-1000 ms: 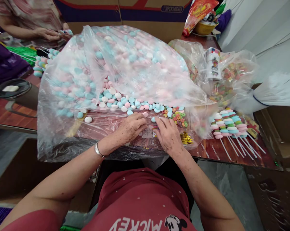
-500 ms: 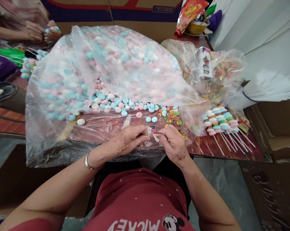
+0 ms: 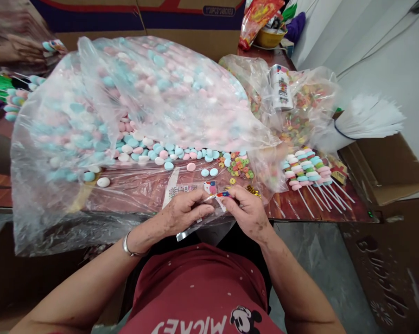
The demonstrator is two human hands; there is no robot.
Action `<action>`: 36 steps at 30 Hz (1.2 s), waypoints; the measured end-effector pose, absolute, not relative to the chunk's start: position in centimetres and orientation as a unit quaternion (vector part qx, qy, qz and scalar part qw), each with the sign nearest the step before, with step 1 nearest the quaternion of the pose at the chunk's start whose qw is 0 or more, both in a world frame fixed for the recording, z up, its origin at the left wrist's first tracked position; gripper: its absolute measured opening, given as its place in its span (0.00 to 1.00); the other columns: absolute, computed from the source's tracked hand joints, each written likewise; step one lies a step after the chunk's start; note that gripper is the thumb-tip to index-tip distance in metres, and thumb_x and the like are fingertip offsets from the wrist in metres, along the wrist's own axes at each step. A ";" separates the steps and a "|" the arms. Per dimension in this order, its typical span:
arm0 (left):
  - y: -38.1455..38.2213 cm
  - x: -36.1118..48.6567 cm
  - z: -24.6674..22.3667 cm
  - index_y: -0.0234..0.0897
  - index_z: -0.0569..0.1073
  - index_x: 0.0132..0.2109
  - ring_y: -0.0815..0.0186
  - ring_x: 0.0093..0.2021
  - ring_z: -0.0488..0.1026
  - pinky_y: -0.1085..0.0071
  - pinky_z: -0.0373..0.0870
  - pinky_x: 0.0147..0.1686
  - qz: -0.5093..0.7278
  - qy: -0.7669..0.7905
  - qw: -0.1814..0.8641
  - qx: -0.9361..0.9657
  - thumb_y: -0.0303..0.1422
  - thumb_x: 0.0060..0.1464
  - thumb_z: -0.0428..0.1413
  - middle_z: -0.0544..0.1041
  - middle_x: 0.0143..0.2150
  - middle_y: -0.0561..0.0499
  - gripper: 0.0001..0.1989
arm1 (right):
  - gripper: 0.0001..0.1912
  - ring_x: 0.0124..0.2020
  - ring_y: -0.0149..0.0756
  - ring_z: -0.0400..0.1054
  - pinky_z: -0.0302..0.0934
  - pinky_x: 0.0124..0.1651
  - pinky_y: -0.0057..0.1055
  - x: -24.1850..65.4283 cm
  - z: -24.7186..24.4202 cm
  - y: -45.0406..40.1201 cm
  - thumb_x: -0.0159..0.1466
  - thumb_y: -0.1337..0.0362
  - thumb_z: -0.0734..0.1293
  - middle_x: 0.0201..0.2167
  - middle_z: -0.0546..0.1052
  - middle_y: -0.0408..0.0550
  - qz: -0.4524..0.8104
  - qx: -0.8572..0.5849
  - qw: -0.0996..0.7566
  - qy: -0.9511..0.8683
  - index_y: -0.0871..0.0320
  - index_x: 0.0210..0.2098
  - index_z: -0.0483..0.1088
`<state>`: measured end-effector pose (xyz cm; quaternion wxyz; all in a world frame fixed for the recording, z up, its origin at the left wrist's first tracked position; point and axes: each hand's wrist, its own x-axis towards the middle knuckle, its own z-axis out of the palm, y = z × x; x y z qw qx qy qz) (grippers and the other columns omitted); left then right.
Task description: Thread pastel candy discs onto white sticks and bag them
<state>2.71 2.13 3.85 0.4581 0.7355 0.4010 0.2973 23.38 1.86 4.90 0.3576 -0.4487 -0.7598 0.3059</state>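
Left hand [image 3: 183, 211] pinching a clear wrapper [image 3: 219, 202], right hand [image 3: 249, 213] pinching its printed end, fingers of both closed on it; wrapper sits between the two hands, near edge of table [image 3: 355, 208] from where I'm standing; flat printed packaging [image 3: 187, 188] just beyond left hand; gold ties [image 3: 254, 191] right behind right hand, ring candies [image 3: 239, 165] farther past it; candy sticks [image 3: 308, 169] off to right hand's right; big plastic bag [image 3: 161, 83] of sweets beyond both hands
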 end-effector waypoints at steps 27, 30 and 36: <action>-0.2 3.0 2.3 0.35 0.74 0.29 0.74 0.14 0.64 0.80 0.60 0.14 0.352 0.479 0.513 0.619 0.41 0.59 0.54 0.74 0.20 0.55 0.15 | 0.15 0.48 0.41 0.69 0.67 0.49 0.40 24.7 4.9 -0.8 0.64 0.59 0.68 0.44 0.72 0.52 0.131 -0.415 0.493 -0.753 0.55 0.48 0.65; -0.6 2.6 1.9 0.35 0.76 0.32 0.74 0.15 0.64 0.79 0.61 0.14 0.362 0.485 0.520 0.603 0.42 0.59 0.54 0.78 0.24 0.52 0.15 | 0.08 0.45 0.38 0.70 0.66 0.45 0.36 27.7 4.5 -1.1 0.67 0.66 0.63 0.42 0.74 0.50 0.068 -0.497 0.474 -0.723 0.55 0.46 0.67; -1.1 2.0 1.2 0.36 0.78 0.33 0.74 0.16 0.66 0.79 0.63 0.15 0.370 0.479 0.511 0.610 0.40 0.59 0.55 0.78 0.25 0.52 0.13 | 0.09 0.40 0.42 0.69 0.62 0.46 0.39 37.5 3.0 -0.8 0.69 0.64 0.59 0.37 0.77 0.52 -0.185 -0.673 0.341 -0.630 0.56 0.40 0.71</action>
